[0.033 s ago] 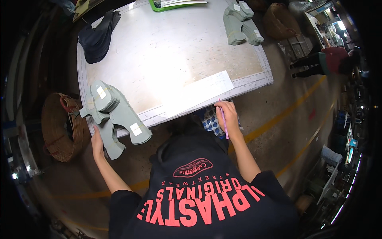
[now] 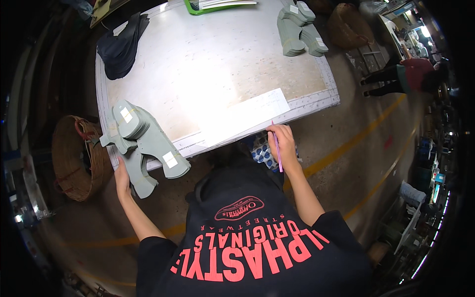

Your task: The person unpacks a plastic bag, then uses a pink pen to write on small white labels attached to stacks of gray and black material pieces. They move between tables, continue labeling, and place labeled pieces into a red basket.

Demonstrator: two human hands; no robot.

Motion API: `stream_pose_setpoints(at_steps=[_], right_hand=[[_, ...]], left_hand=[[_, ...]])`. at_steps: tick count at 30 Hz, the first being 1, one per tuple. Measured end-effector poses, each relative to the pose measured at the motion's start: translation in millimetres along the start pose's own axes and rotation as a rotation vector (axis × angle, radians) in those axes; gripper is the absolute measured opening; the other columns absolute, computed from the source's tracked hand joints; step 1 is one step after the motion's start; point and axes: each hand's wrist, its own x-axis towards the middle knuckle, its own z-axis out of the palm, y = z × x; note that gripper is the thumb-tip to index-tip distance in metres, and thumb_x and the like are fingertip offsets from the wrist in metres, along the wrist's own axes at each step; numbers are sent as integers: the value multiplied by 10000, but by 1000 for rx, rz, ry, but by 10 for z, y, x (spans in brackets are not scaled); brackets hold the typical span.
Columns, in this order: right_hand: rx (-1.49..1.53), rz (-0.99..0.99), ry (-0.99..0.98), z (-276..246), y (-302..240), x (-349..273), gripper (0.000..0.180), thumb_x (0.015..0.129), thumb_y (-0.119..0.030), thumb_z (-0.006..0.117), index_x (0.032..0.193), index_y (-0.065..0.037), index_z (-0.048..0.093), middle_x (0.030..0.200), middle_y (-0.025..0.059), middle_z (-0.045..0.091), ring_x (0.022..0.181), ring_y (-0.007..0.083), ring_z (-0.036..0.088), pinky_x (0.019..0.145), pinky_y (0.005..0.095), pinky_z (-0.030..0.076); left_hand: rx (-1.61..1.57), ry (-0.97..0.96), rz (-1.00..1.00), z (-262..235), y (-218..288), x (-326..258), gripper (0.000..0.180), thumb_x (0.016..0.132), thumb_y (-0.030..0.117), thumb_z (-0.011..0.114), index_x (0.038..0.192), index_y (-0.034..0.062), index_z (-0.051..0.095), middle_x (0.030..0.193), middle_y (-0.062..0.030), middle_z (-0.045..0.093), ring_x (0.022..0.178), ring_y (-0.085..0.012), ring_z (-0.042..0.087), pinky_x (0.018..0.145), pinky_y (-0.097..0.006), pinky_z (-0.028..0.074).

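At the table's near left corner my left hand (image 2: 121, 177) lies against the side of a bundle of grey-green cut pieces (image 2: 140, 132). One finger points up along the table edge; the others are hidden behind the bundle. These curved pieces are stacked, banded, bear white labels and overhang the near edge. My right hand (image 2: 281, 132) is closed around a slim pink-purple pen (image 2: 278, 149), its tip pointing up by the table's near edge. Just beyond it, a sheet of white paper (image 2: 252, 113) lies along that edge of the white table (image 2: 163, 64).
Black cut pieces (image 2: 121, 47) lie at the far left, a green tray (image 2: 198, 10) with papers at the back, and more grey-green bundles (image 2: 297, 29) at the far right. Wicker baskets (image 2: 74, 158) stand beside the table. A person (image 2: 415, 74) is off to the right.
The grey-green bundle by my left hand has shifted slightly to the right, and that hand with it. The pen in my right hand has moved up a little.
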Motion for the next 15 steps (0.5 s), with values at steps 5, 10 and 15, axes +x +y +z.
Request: stream_pose_setpoints(at_steps=[5, 10, 15], right_hand=[[-84, -102, -12, -13, 252, 203, 238, 914, -23, 750, 1150, -43, 724, 1173, 163, 735, 1181, 383, 672, 1040, 486, 502], [-171, -157, 0, -48, 622, 425, 276, 896, -36, 762, 1170, -52, 725, 1205, 146, 736, 1190, 366, 677, 1050, 473, 489], [-97, -156, 62, -100, 864, 538, 253, 946, -58, 734, 1198, -43, 721, 1170, 165, 738, 1168, 368, 689, 1023, 478, 510]], left_hand=[[-4, -6, -20, 321, 84, -189, 845, 1137, 658, 488, 1417, -120, 661, 1373, -152, 724, 1228, -207, 659, 1077, -351, 499], [48, 59, 93, 631, 86, -291, 729, 1163, 559, 488, 1495, -82, 593, 1479, -204, 666, 1305, -292, 648, 1109, -414, 492], [663, 877, 425, 1201, 486, -968, 485, 1052, 223, 619, 1476, -3, 556, 1266, -244, 673, 1126, -459, 638, 996, -535, 501]])
